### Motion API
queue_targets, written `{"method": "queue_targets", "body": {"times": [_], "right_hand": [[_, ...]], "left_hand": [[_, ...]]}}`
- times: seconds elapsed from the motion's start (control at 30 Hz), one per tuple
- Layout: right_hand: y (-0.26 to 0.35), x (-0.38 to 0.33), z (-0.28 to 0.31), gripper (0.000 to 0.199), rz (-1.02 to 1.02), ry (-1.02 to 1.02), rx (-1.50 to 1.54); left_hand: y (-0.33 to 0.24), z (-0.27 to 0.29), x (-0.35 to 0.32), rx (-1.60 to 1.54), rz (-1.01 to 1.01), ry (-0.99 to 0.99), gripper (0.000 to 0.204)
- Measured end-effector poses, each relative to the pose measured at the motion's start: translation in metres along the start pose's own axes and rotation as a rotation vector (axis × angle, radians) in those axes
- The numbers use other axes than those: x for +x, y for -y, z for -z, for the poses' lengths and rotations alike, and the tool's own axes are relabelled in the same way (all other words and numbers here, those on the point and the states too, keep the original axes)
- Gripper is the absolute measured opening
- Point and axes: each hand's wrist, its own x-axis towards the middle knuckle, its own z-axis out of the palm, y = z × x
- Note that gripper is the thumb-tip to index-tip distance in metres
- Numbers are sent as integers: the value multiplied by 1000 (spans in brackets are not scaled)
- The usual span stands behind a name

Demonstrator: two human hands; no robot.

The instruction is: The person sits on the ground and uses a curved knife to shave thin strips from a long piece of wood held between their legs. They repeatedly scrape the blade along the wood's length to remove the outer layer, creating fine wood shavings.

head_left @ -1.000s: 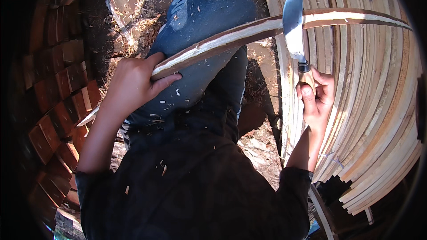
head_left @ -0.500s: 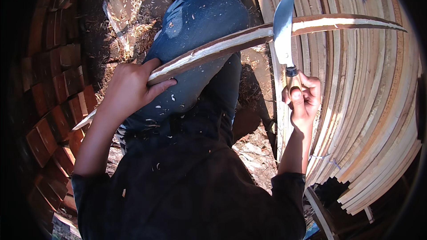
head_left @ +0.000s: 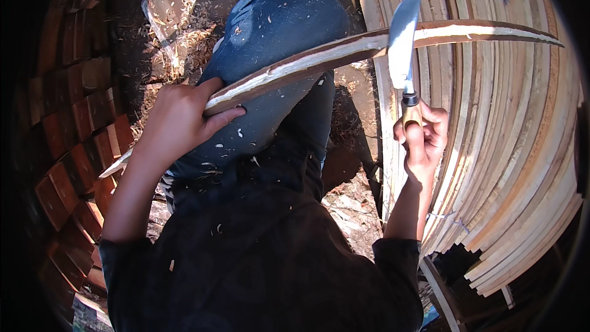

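Gripping a long, thin wooden strip (head_left: pixel 319 58), the left hand (head_left: pixel 178 123) is wrapped around its lower portion, fingers curled over the top edge and thumb beneath. The strip runs from lower left, past the hand, across the person's raised knee in blue jeans (head_left: pixel 276 43), and out to the upper right, where it ends in a taper over a stack of pale slats (head_left: pixel 510 147). Its upper face shows fresh, light wood; the underside is darker.

The right hand (head_left: pixel 421 138) is closed in a fist around the wooden handle of a knife (head_left: pixel 402 49), blade pointing up. The blade crosses the strip and lies against it near the strip's middle, to the right of the knee.

Pale shavings cling to the jeans and to the dark upper garment (head_left: pixel 258 258). More shavings lie on the ground (head_left: pixel 178 37) beyond the knee, around a flat, light-coloured sheet. Red-brown bricks (head_left: pixel 67 135) are stacked along the left edge. The slat pile fills the right side, with blue ties visible near the top.
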Motion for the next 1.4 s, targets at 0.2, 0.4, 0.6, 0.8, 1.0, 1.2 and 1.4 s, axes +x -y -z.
{"method": "queue_targets", "body": {"times": [0.2,0.4,0.6,0.8,1.0,1.2,1.4], "right_hand": [[-5,-10,-6,34,-65,62,-159],[-7,-11,-17,37,-93,130,-67],[-11,-3,-14,34,-54,20,-56],[0,0,-25,41,52,-117,184],[8,-6,-3,37,82,-121,51],[-1,-14,11,37,-23,61,-177],[-8,-12,-4,34,-50,43,43]], "left_hand": [[4,-1,-1,-2,-2,0,36],[3,-2,0,-7,-8,2,38],[4,-3,1,2,-2,5,38],[7,-2,1,-9,2,21,37],[3,1,1,7,13,11,35],[2,-1,-1,23,-7,-19,35],[3,-2,-1,32,26,5,35]]}}
